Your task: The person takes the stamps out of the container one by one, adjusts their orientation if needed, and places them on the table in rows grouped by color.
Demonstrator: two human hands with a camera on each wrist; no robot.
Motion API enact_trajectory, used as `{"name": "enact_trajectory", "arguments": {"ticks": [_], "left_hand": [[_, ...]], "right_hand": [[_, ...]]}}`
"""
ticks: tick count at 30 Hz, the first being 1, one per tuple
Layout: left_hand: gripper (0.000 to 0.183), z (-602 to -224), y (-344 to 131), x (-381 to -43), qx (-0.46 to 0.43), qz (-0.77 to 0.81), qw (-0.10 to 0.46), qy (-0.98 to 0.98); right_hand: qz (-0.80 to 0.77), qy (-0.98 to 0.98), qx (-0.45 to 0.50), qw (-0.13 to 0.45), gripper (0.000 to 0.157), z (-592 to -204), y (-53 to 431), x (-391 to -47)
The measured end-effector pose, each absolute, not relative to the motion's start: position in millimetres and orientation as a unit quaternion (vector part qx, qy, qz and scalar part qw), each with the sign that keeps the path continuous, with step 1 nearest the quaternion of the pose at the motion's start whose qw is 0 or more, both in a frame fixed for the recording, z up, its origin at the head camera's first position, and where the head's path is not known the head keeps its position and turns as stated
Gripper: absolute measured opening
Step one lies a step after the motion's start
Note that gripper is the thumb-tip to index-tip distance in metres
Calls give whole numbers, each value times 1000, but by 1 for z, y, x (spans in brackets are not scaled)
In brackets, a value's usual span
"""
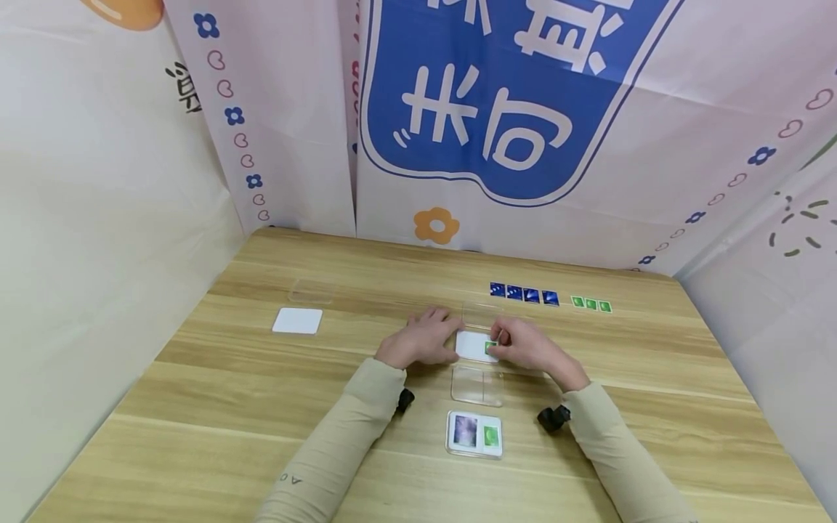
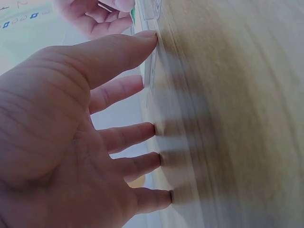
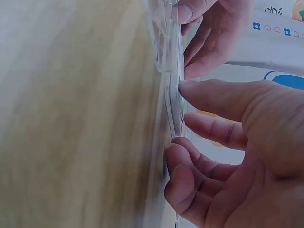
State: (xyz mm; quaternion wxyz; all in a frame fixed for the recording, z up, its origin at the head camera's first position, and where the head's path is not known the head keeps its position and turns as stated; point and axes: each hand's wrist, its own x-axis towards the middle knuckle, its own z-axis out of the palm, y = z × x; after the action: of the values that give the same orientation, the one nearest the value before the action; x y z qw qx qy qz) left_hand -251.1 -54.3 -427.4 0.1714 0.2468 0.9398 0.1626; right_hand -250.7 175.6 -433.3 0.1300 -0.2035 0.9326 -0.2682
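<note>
A white card (image 1: 469, 344) lies in the middle of the table, with a small green picture sticker (image 1: 490, 348) at its right end. My right hand (image 1: 528, 346) pinches this sticker against the card with thumb and index finger; in the right wrist view the thumb (image 3: 209, 95) presses it, other fingers curled at the card's edge. Beside the card's left edge, my left hand (image 1: 426, 338) has its fingers spread, thumb and index touching the edge and the other fingertips on the wood (image 2: 228, 133). Clear plastic pieces (image 1: 476, 385) lie just in front of and behind the card.
Nearer me sits a clear case (image 1: 479, 444) holding a card with purple and green pictures. Small blue cards (image 1: 514, 293) and green ones (image 1: 591, 304) are lined up at the back right. A white card stack (image 1: 297, 320) and clear case (image 1: 312, 291) lie left.
</note>
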Motion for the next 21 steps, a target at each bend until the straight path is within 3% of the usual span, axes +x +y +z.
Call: {"name": "enact_trajectory", "arguments": {"ticks": [21], "left_hand": [[56,-426,-53,-251,250,154,172,940]], "right_hand": [[-282,931,-194,127,19,-434,176,-250]]}}
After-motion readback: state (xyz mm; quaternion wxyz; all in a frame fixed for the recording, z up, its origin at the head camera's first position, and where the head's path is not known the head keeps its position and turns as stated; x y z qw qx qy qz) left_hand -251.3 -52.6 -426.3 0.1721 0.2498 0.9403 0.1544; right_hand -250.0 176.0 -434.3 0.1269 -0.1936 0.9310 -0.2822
